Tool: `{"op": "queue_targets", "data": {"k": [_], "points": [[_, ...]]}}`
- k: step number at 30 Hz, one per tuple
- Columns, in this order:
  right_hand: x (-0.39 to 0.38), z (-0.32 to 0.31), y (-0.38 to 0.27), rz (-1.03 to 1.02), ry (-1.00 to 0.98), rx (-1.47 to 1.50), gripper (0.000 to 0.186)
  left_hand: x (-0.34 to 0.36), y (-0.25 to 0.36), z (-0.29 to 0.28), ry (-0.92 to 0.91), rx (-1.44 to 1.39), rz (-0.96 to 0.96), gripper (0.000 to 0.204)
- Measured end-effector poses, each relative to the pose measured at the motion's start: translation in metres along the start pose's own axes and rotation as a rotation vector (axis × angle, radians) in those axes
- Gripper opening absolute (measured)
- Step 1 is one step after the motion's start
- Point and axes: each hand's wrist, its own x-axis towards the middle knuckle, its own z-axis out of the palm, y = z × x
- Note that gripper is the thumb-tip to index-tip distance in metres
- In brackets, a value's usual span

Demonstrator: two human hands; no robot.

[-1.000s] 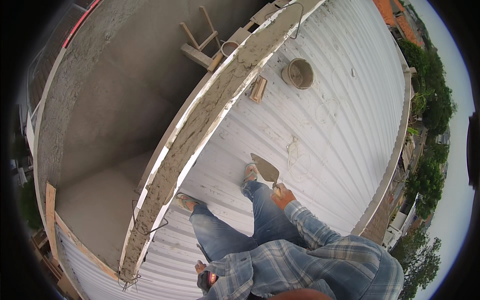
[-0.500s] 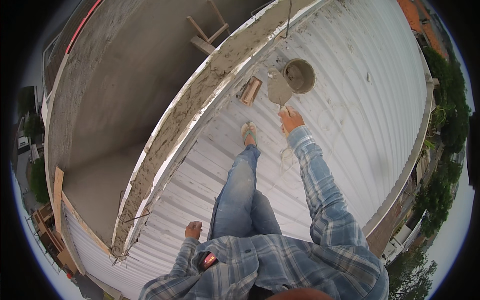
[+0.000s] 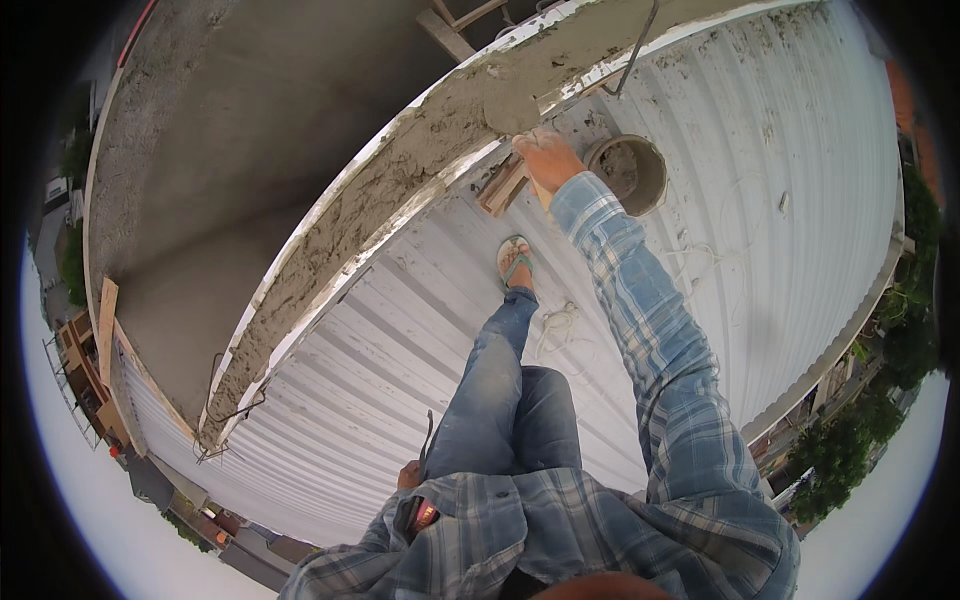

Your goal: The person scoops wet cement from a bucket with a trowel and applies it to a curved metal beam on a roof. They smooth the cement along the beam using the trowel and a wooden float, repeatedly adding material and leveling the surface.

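Note:
My right hand (image 3: 548, 160) grips a trowel (image 3: 508, 105), its blade lying in the grey wet mortar (image 3: 385, 170) along a narrow wall top with white side strips. Below that hand are pieces of wood (image 3: 497, 190), and just to its right is a round bucket (image 3: 625, 175) with grey mix inside. My left hand (image 3: 408, 476) is low by my hip, mostly hidden by my clothing, so its fingers cannot be made out. My sandaled foot (image 3: 515, 260) rests on the white corrugated roof below the wall.
The ribbed roof (image 3: 760, 250) spreads right to a curved edge. Left of the wall is a deep concrete recess (image 3: 220, 200) with planks (image 3: 107, 330) on its rim. Bent metal rods (image 3: 630, 55) cross the wall top, and loose cord (image 3: 555, 325) lies on the roof.
My right hand and trowel rose from low over the roof, past the bucket, up and left onto the mortar strip. My stance shifted, one foot now further forward.

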Motion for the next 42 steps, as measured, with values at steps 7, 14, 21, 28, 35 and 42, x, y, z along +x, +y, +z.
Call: {"op": "queue_targets", "data": {"k": [7,14,21,28,35,42], "points": [[0.06,-0.082,0.048,-0.131,-0.192,-0.928,0.046,0.001,0.17,0.023,0.036,-0.602,-0.531,0.028],[0.007,-0.085,0.021,0.406,-0.294,0.212,0.029,-0.035,0.173,0.089,-0.066,-0.863,-0.555,0.031],[0.048,-0.121,0.064,-0.084,-0.114,0.097,0.029,-0.079,0.253,0.171,0.09,-0.592,-0.435,0.031],[0.016,-0.054,0.02,-0.034,-0.341,-0.165,0.046,-0.098,0.303,0.191,0.144,-0.307,-0.104,0.029],[0.076,-0.126,0.052,-0.001,-0.378,-0.194,0.037,-0.131,0.329,0.201,0.262,-0.661,-0.421,0.027],[-0.017,-0.015,0.017,-0.125,-0.446,-0.227,0.045,-0.175,0.359,0.209,0.188,-0.687,-0.559,0.029]]}}
